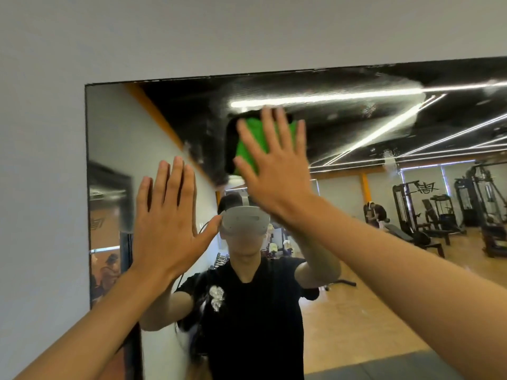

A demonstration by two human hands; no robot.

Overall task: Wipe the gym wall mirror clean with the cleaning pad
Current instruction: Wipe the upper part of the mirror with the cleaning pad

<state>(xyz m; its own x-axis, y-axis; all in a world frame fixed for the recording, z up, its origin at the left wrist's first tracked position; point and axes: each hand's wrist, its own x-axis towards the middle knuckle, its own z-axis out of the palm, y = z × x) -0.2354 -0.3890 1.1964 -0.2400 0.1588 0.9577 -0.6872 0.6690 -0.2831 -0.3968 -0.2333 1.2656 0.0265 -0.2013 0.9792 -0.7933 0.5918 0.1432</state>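
A person is pressing a green cleaning pad (248, 145) against the upper part of the gym wall mirror (356, 127) with the flat, spread right hand (274, 165). The left hand (167, 226), empty and with its fingers together, is lying palm-flat on the glass lower left. Wet streaks (315, 91) are smearing the top of the mirror.

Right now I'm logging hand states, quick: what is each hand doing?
Left hand: open, flat against the mirror, holding nothing.
Right hand: open, fingers spread, pressing the green cleaning pad to the glass.
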